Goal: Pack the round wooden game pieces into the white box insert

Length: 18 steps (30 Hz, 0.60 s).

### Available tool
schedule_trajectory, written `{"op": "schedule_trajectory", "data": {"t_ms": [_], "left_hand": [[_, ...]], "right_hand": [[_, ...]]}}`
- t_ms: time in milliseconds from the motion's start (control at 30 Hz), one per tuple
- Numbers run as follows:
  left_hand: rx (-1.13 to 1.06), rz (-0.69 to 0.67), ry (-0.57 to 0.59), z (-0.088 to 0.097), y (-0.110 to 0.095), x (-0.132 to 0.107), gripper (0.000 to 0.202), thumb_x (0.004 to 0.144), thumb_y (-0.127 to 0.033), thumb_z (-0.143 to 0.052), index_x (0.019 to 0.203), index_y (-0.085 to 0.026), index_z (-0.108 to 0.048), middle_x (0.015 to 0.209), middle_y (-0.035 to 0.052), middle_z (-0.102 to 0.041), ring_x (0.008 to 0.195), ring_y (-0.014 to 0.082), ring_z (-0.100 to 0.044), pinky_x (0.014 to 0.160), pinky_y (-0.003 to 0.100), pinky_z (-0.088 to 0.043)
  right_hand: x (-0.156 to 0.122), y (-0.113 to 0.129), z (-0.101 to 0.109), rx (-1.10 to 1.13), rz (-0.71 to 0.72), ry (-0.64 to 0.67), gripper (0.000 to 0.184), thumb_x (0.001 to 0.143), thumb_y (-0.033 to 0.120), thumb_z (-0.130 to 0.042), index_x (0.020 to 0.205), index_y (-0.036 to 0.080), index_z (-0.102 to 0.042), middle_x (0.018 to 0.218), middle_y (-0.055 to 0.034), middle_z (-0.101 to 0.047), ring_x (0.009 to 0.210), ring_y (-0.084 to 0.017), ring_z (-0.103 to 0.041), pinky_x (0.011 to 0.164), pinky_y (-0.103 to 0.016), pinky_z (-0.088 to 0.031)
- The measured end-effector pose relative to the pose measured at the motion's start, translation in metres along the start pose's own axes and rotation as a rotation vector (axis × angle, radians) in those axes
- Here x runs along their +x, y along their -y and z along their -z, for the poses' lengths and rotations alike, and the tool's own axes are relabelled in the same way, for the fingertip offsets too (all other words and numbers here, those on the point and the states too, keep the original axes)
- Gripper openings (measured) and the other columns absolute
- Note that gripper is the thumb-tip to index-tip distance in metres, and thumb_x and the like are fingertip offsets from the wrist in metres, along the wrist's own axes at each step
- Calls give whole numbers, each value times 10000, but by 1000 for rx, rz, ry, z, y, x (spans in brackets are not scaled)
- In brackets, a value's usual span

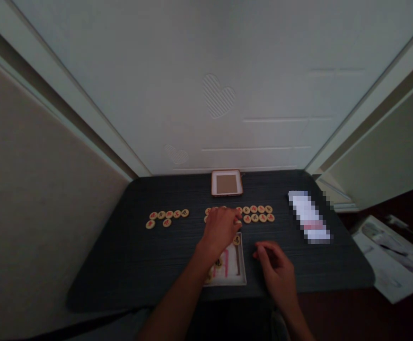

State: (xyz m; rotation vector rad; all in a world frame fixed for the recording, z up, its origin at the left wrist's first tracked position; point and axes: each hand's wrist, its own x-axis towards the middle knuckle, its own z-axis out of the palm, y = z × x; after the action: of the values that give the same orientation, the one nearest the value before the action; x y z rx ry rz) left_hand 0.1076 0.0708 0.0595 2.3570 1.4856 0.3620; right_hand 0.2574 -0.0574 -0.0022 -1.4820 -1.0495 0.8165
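Note:
My left hand [218, 229] reaches over the middle of the table, palm down. Its bent fingertips press on a Chinese chess piece [239, 223] at the near row, and the hand hides part of both rows. Beneath that wrist lies an open white box [242, 265] with a few pieces inside, one piece [236, 240] at its far right corner. To the right of the box, my right hand [277, 267] hovers with thumb and fingers curled together; whatever is in its fingertips, if anything, is hidden. Right of my left hand, round wooden pieces [261, 209] with red or black characters form two rows.
Another group of pieces [169, 214] lies at the left of the dark table [121, 255]. A box lid [226, 195] rests at the back edge, by the white door panel [192, 104]. A blurred-out pale object [307, 218] lies right. Beyond the table, a white box [394, 260] sits lower down.

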Motion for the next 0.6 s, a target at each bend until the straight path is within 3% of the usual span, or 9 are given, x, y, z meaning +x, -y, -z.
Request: {"op": "schedule_trajectory", "data": {"t_ms": [133,367,600], "left_hand": [[-134,28,-34,13,1,-8,137,873,-295,-698,986,-274,-772,1012,28,-788,900,223,-715,848,344,-520],[-648,88,12,33,17,-42,191,928,-370,-624,1029,-254,-738,976,9,-782,817,176,-736,760,299,-572],[-1014,212,86,22,13,-78,144,920,-338,-641,992,-226,-694,949,26,-787,828,181,-753,770,311,-602]], "right_hand": [[0,0,0,-29,33,14,278,940,460,-622,963,206,-731,846,-53,-732,765,-198,-712,704,-291,-582],[0,-4,0,-63,42,47,262,951,441,-613,979,209,-731,876,-55,-736,784,-201,-717,718,-293,-577],[-2,-2,-3,-83,68,58,230,956,405,-607,1006,214,-725,934,-59,-736,845,-209,-712,776,-312,-574]]}}
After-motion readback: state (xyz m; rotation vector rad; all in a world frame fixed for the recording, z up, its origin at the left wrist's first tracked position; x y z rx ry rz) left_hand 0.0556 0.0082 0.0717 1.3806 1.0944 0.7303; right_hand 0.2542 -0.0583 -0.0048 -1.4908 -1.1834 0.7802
